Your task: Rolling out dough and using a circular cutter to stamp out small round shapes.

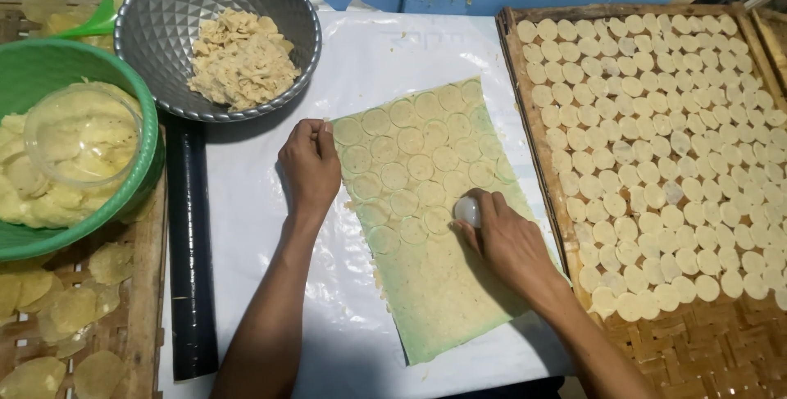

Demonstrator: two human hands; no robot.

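Right hand (510,243) clamps the round cutter (467,210) at the dough sheet's (426,284) centre, left hand (310,165) pinching its 10 o'clock edge; an off-line press risks overlapping cut circles.
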